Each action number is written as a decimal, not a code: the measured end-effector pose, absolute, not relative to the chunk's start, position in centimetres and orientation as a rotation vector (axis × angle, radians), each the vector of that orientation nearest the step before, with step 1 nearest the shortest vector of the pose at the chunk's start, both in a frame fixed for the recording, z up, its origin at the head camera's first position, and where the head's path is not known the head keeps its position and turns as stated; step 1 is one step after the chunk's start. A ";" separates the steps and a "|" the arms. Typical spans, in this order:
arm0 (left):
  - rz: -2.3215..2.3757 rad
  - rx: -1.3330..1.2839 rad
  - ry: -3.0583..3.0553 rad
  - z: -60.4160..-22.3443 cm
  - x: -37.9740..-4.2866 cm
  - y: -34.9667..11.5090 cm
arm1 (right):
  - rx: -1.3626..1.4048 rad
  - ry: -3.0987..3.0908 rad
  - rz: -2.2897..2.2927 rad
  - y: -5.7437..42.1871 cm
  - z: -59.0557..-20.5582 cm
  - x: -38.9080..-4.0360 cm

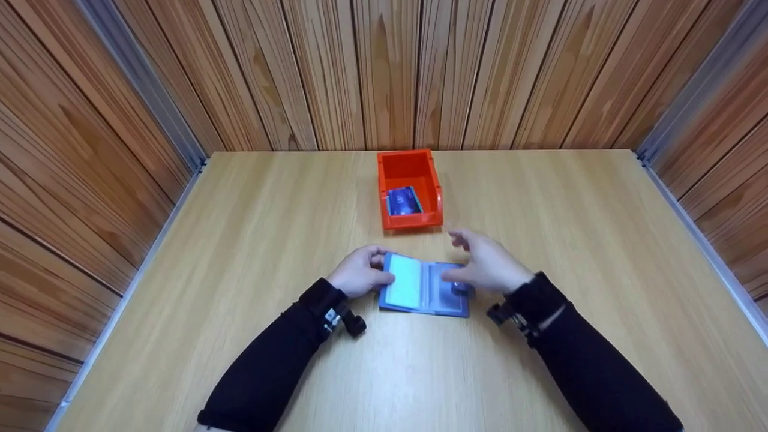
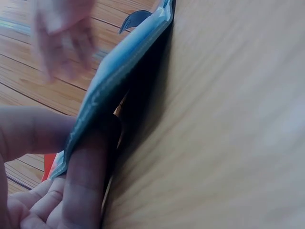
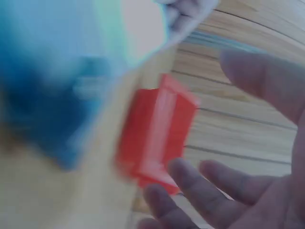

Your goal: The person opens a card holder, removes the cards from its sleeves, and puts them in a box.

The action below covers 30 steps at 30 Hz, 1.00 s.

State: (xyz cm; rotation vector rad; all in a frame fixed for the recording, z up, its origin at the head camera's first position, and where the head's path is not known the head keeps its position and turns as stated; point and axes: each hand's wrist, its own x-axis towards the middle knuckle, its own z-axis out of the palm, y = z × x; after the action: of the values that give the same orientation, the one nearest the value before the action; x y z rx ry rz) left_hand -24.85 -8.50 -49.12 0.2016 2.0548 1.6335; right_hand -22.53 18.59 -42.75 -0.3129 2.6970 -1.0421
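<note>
A blue folding wallet (image 1: 447, 303) lies spread on the table, with pale clear sleeves inside and a small dark tab at its right edge. My left hand (image 1: 363, 271) pinches its left cover, thumb on top and fingers underneath. In the left wrist view that stitched cover (image 2: 112, 71) is tilted up from the tabletop. Over the right half hovers my right hand (image 1: 492, 264), fingers loosely spread and holding nothing. The right wrist view shows its spread fingers (image 3: 209, 195) apart from the blurred wallet (image 3: 52, 33).
A red-orange bin (image 1: 414, 222) stands just behind the wallet, with a dark blue card-like item (image 1: 404, 201) inside. Wood-plank walls (image 1: 384, 72) close off the back and both sides of the table (image 1: 270, 198).
</note>
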 end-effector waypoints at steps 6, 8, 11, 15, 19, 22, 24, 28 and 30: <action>1.654 0.185 2.041 -49.2 -24.9 -8.8 | -0.288 2.645 -1.001 19.8 -45.3 -21.4; 1.652 0.179 2.037 -49.1 -25.0 -8.9 | -0.291 2.658 -0.971 19.8 -45.8 -21.4; 1.648 0.175 2.032 -49.1 -25.0 -8.9 | -0.329 2.697 -0.884 19.6 -46.2 -21.4; 1.654 0.181 2.028 -49.1 -25.0 -8.7 | -0.378 2.730 -0.800 19.5 -46.4 -21.4; 1.658 0.188 2.031 -49.1 -25.0 -8.6 | -0.391 2.741 -0.771 19.6 -46.5 -21.3; 1.649 0.189 2.043 -49.1 -25.0 -8.5 | -0.389 2.752 -0.754 19.5 -46.5 -21.2; 1.646 0.185 2.047 -49.1 -25.0 -8.5 | -0.381 2.759 -0.753 19.5 -46.5 -21.1; 1.659 0.191 2.041 -49.2 -24.9 -8.4 | -0.380 2.767 -0.755 19.5 -46.5 -21.0; 1.670 0.203 2.035 -49.3 -24.9 -8.4 | -0.395 2.772 -0.748 19.5 -46.4 -21.0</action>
State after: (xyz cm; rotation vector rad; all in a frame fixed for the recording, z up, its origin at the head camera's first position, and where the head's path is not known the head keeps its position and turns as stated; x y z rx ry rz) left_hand -24.94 -8.35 -49.28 0.2030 2.0347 1.6696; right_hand -20.99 19.49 -46.44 -0.3945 2.7717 -0.7477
